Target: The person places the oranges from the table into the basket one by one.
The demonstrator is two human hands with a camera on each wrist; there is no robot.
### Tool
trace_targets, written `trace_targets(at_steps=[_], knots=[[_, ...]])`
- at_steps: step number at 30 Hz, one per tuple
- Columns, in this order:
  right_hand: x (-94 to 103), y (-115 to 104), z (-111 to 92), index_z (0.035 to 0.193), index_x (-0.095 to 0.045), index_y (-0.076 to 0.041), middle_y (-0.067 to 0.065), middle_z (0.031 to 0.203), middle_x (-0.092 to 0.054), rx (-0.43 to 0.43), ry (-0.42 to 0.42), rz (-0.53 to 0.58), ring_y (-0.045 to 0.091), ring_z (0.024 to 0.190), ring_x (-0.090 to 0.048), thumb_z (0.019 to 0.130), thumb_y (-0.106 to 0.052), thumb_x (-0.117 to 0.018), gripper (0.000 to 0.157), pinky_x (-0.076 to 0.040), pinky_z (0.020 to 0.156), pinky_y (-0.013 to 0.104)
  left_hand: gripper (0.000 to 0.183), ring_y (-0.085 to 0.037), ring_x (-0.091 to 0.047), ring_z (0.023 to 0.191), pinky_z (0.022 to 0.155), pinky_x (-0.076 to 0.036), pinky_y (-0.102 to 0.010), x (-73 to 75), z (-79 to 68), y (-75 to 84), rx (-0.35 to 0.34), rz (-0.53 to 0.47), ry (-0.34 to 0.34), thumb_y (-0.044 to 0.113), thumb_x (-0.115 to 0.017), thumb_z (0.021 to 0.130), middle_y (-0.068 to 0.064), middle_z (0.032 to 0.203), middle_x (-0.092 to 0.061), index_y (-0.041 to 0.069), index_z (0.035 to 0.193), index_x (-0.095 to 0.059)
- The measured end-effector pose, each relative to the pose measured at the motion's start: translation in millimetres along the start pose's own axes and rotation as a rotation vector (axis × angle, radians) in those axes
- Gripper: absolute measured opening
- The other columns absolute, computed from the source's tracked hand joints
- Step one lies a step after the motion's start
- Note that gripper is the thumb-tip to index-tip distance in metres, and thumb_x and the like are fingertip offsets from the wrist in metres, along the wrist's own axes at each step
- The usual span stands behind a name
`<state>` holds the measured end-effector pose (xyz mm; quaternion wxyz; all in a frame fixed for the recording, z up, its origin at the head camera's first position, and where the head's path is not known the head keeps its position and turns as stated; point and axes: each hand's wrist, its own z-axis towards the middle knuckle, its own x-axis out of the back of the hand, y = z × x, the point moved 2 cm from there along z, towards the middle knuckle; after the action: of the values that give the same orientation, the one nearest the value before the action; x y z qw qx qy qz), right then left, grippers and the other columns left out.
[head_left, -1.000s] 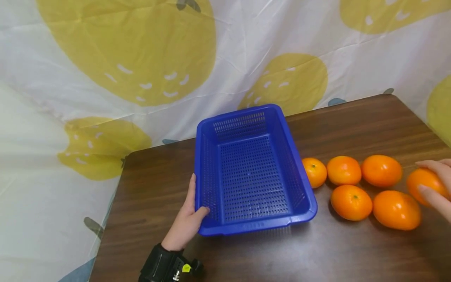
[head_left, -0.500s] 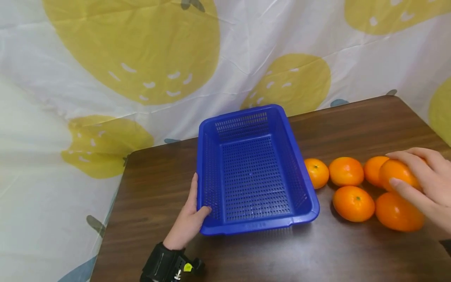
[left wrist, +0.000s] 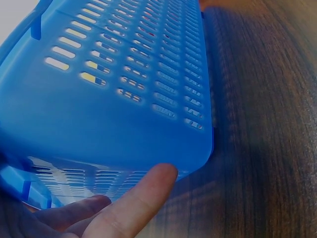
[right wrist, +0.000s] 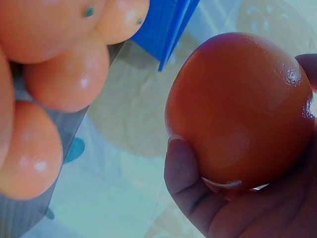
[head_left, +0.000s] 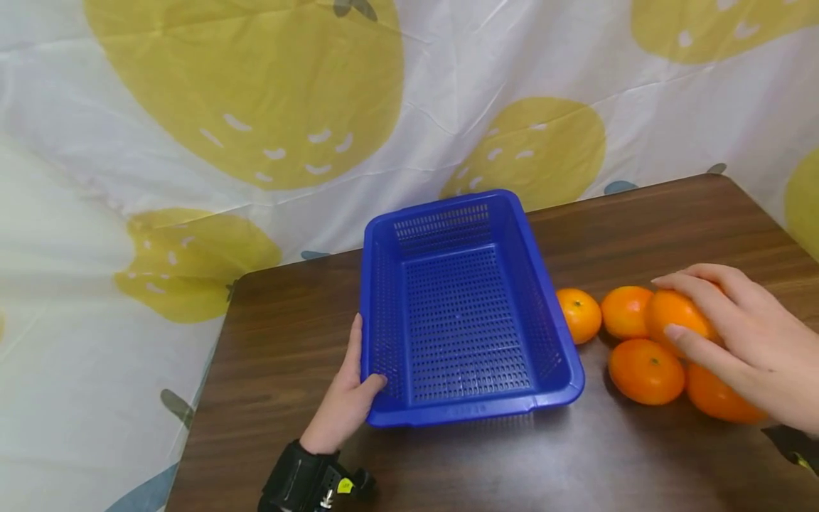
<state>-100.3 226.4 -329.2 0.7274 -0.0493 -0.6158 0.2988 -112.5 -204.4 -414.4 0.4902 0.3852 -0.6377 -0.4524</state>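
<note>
A blue plastic basket (head_left: 470, 320) with perforated walls stands on the table in the head view, its inside bare. My left hand (head_left: 342, 409) grips its near left side, thumb over the rim and fingers along the outer wall; in the left wrist view, fingers (left wrist: 136, 203) lie against the basket's outside (left wrist: 114, 119). To the right, my right hand (head_left: 742, 334) holds an orange (head_left: 681, 320) between thumb and fingers, raised above the others. The right wrist view shows this held orange (right wrist: 237, 109) apart from the loose ones. One loose orange is hidden behind it in the head view.
Several loose oranges (head_left: 646, 371) lie close together at the basket's right side on the brown wooden table (head_left: 275, 370). A white cloth (head_left: 422, 135) with yellow fruit prints hangs behind the table's far edge.
My right hand has lifted the orange from the right end of the group and carried it left over the others. My left hand has kept its grip on the basket.
</note>
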Motion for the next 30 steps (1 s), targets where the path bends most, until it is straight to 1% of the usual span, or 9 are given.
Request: trace_targets(at_steps=[3, 7, 12, 19, 23, 26, 30], knots=[[-0.2, -7.9, 6.0, 0.130, -0.044, -0.017, 0.015, 0.129, -0.038, 0.041, -0.031, 0.002, 0.039, 0.111, -0.036, 0.090, -0.031, -0.054, 0.044, -0.032, 0.085, 0.063, 0.090, -0.017, -0.021, 0.133, 0.107, -0.023, -0.051, 0.4, 0.2, -0.8, -0.011, -0.011, 0.001, -0.005, -0.041, 0.084, 0.005, 0.155, -0.003, 0.042, 0.145, 0.006], [-2.4, -18.4, 12.6, 0.129, -0.045, -0.022, 0.010, 0.128, -0.039, 0.089, -0.052, 0.039, 0.034, 0.113, -0.036, 0.089, -0.030, -0.054, 0.042, -0.032, 0.087, 0.060, 0.090, -0.018, -0.023, 0.132, 0.106, -0.025, -0.052, 0.5, 0.4, -0.4, -0.009, -0.021, 0.003, -0.005, -0.041, 0.084, 0.004, 0.155, -0.005, 0.042, 0.145, 0.005], [-7.1, -32.8, 18.2, 0.128, -0.045, -0.028, 0.001, 0.124, -0.042, 0.117, -0.062, 0.033, 0.025, 0.109, -0.041, 0.090, -0.032, -0.052, 0.039, -0.036, 0.087, 0.054, 0.090, -0.019, -0.026, 0.131, 0.104, -0.028, -0.054, 0.2, 0.4, -0.9, 0.003, -0.024, 0.003, -0.005, -0.041, 0.084, 0.004, 0.154, -0.007, 0.043, 0.145, 0.005], [-15.1, -45.5, 24.6, 0.124, -0.046, -0.035, -0.009, 0.121, -0.042, 0.143, -0.087, 0.036, 0.014, 0.107, -0.042, 0.090, -0.037, -0.051, 0.034, -0.039, 0.088, 0.047, 0.089, -0.018, -0.025, 0.132, 0.106, -0.026, -0.054, 0.1, -1.2, 0.8, 0.009, -0.024, 0.006, -0.004, -0.041, 0.084, 0.005, 0.154, -0.007, 0.043, 0.145, 0.004], [-20.5, -50.4, 27.6, 0.127, -0.044, -0.035, -0.005, 0.123, -0.042, 0.176, -0.101, 0.041, 0.019, 0.108, -0.041, 0.091, -0.037, -0.050, 0.036, -0.041, 0.087, 0.049, 0.089, -0.019, -0.026, 0.131, 0.105, -0.027, -0.054, -0.1, -1.4, 1.4, 0.009, -0.031, 0.005, -0.005, -0.041, 0.084, 0.005, 0.154, -0.007, 0.043, 0.145, 0.004], [-25.1, -53.3, 30.0, 0.130, -0.043, -0.034, -0.002, 0.124, -0.042, 0.204, -0.107, 0.036, 0.022, 0.108, -0.042, 0.092, -0.036, -0.048, 0.039, -0.041, 0.087, 0.051, 0.090, -0.019, -0.027, 0.131, 0.104, -0.028, -0.055, -0.3, -1.3, 1.6, 0.008, -0.037, 0.003, -0.005, -0.041, 0.084, 0.004, 0.154, -0.008, 0.043, 0.145, 0.004], [-32.2, -57.6, 34.3, 0.129, -0.043, -0.032, -0.004, 0.122, -0.041, 0.245, -0.105, 0.027, 0.016, 0.105, -0.043, 0.092, -0.036, -0.048, 0.037, -0.043, 0.087, 0.046, 0.090, -0.020, -0.027, 0.131, 0.104, -0.028, -0.055, -0.6, -1.4, 1.6, 0.004, -0.038, 0.003, -0.005, -0.040, 0.084, 0.004, 0.154, -0.008, 0.043, 0.145, 0.004]])
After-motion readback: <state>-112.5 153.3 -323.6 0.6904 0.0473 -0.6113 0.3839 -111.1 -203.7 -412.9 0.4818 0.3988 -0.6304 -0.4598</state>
